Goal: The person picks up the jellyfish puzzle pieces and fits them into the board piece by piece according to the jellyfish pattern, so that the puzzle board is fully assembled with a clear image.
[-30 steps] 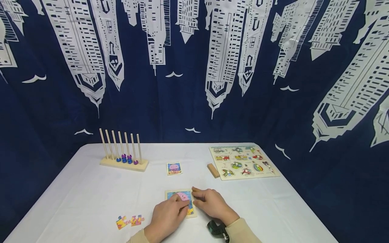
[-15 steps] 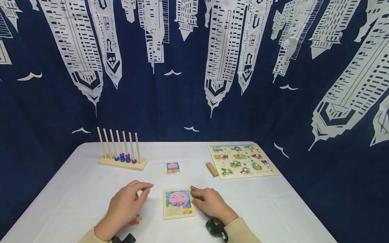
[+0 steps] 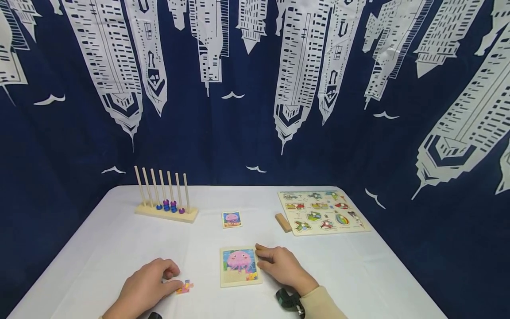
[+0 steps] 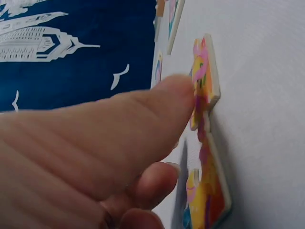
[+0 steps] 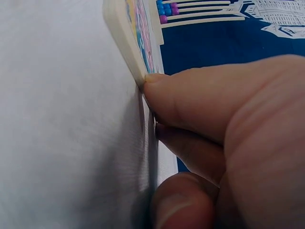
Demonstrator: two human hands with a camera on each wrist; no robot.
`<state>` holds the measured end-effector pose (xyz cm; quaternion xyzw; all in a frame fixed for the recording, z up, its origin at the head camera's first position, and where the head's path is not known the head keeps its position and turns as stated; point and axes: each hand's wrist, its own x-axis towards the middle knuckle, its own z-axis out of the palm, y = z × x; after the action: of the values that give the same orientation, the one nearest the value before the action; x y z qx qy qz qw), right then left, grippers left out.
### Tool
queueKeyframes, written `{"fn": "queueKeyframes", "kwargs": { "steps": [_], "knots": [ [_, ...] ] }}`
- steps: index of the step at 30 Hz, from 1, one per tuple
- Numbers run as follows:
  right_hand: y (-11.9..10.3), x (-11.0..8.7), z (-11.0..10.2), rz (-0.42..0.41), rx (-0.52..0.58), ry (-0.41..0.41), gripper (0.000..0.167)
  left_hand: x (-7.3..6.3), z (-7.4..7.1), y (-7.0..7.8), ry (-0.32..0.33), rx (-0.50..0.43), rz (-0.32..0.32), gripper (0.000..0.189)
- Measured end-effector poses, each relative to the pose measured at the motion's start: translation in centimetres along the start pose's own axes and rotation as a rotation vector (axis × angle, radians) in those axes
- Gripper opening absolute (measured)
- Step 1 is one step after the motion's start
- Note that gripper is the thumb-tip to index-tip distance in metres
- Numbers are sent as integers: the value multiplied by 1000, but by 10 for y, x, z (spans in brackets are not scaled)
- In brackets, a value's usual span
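A wooden jigsaw board (image 3: 234, 278) with a pink jellyfish picture lies flat in front of me, its lower left part showing bare wood. My right hand (image 3: 284, 268) rests at its right edge; in the right wrist view the thumb (image 5: 190, 93) touches the board's side. My left hand (image 3: 145, 283) is low at the left, thumb and fingers apart, beside a jigsaw piece (image 3: 185, 287). Two jigsaw pieces lie on the table in the left wrist view, the farther piece (image 4: 206, 76) at the thumb tip and the nearer piece (image 4: 209, 191) below it. Whether the thumb touches one, I cannot tell.
A small jellyfish picture card (image 3: 232, 219) lies behind the board. At the back left stands a wooden peg rack (image 3: 167, 215) with blue and purple beads. A peg puzzle (image 3: 324, 215) and a wooden block (image 3: 283, 223) lie at the back right. A patterned navy curtain hangs behind.
My left hand has left the board and moved left and down to the loose jigsaw pieces, uncovering the jellyfish picture. The right hand stays at the board's edge.
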<state>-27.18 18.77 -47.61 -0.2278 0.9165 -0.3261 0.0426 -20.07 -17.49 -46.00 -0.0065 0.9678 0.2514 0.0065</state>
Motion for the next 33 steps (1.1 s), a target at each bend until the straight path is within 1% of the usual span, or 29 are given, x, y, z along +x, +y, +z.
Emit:
{"fn": "queueKeyframes", "kwargs": {
  "steps": [3,6,11,16,20,24,29,33],
  "knots": [
    [0,0,-1,2,1,-3,40,-1,0,-1,-17,-4,-4,38],
    [-1,0,0,7,1,-2,40,-2,1,-2,-14,-9,3,38],
    [-1,1,0,8,-8,-6,40,-4,5,0,11,-19,27,33],
    [-1,1,0,2,-14,-2,40,-4,9,3,52,-25,53,32],
    [-1,1,0,-1,-12,-3,40,-3,13,6,58,-28,71,32],
    [-1,1,0,-3,-18,-4,40,-2,14,8,75,-40,84,26],
    [0,1,0,-1,-23,-3,40,-2,14,9,106,-49,92,19],
    [1,1,1,1,-26,-3,40,-3,15,9,99,-53,85,16]
  ]
}}
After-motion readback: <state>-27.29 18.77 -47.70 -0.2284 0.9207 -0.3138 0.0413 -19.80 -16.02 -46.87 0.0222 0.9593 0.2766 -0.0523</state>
